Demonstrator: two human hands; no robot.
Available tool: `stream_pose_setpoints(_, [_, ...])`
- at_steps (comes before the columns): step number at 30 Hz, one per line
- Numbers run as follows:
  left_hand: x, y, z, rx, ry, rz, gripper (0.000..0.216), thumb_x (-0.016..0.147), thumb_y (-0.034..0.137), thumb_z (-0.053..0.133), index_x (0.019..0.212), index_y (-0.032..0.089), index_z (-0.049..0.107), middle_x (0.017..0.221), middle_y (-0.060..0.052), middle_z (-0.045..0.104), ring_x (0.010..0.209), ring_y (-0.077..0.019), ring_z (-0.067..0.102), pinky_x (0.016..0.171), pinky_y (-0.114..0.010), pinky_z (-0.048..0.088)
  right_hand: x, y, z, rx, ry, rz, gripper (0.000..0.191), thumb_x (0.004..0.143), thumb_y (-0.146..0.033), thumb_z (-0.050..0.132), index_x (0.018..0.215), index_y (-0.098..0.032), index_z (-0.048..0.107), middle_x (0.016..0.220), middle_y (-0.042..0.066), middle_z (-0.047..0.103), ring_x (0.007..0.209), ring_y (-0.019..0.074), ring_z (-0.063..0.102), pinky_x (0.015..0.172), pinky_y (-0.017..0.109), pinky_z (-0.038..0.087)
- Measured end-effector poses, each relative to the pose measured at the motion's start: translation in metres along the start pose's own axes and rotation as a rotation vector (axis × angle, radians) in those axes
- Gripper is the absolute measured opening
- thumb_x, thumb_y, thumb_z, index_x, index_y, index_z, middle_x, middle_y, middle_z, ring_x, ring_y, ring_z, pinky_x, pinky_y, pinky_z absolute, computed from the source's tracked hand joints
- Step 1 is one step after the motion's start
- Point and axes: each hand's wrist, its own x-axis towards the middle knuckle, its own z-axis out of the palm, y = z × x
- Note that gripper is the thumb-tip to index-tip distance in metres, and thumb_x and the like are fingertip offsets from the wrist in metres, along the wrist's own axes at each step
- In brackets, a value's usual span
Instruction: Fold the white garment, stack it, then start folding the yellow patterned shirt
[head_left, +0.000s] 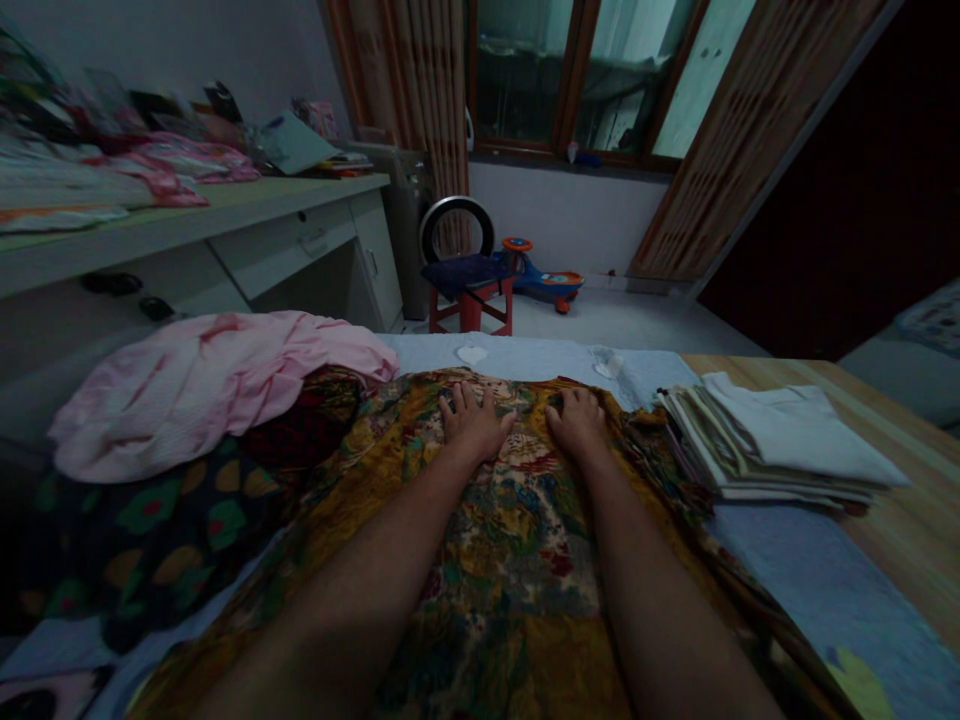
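Observation:
A yellow-brown patterned garment (487, 540) lies spread over the light blue sheet (787, 570) in front of me. My left hand (474, 420) rests flat on its far part, fingers stretched out and slightly apart. My right hand (577, 418) lies on the cloth just to the right, palm down, its fingers curled at the garment's far edge. Whether those fingers grip the fabric is not visible. Both forearms reach forward over the garment.
A pink cloth (210, 385) and a dark flowered cloth (150, 530) are heaped at the left. A stack of folded clothes (772, 440) sits at the right on the wooden surface (922, 520). Beyond stand a white desk (247, 230), a red stool (472, 295) and a toy car (540, 275).

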Motion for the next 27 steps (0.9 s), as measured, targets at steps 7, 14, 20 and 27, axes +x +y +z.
stream_pose_setpoints(7, [0.000,-0.001,0.000,-0.011,-0.002,0.000,0.079,0.090,0.070,0.030,0.152,0.022,0.034,0.162,-0.018,0.023,0.150,-0.0390,0.012,0.117,-0.062,0.011,0.001,0.004,-0.002,0.010,-0.004,0.027,0.044,0.092,-0.041,0.051,0.126,-0.014,0.057,0.134,0.016,0.052,0.124,0.0301,0.047,0.102,0.039,0.037])
stream_pose_setpoints(14, [-0.002,0.000,-0.002,-0.008,0.060,0.047,0.076,0.091,0.064,0.035,0.151,0.018,0.032,0.161,-0.017,0.025,0.148,-0.0359,0.017,0.118,-0.058,0.014,-0.001,-0.005,-0.010,0.004,0.039,-0.052,0.030,0.091,-0.032,0.051,0.115,-0.020,0.065,0.124,0.013,0.057,0.116,0.0288,0.049,0.095,0.039,0.040])
stream_pose_setpoints(20, [-0.001,0.000,0.001,0.011,0.186,0.072,0.069,0.090,0.062,0.044,0.138,0.012,0.045,0.139,-0.020,0.051,0.131,-0.0346,0.041,0.111,-0.049,0.029,-0.004,-0.006,-0.004,-0.053,0.020,0.015,0.029,0.091,-0.034,0.051,0.113,-0.021,0.065,0.120,0.013,0.057,0.114,0.0298,0.048,0.093,0.041,0.040])
stream_pose_setpoints(27, [-0.001,-0.001,0.001,0.034,0.227,0.091,0.057,0.090,0.061,0.047,0.122,0.014,0.054,0.126,-0.018,0.058,0.120,-0.0335,0.048,0.102,-0.045,0.036,-0.007,-0.009,-0.005,-0.083,0.009,0.058,0.037,0.093,-0.036,0.047,0.124,-0.018,0.058,0.128,0.016,0.054,0.119,0.0305,0.047,0.097,0.041,0.038])
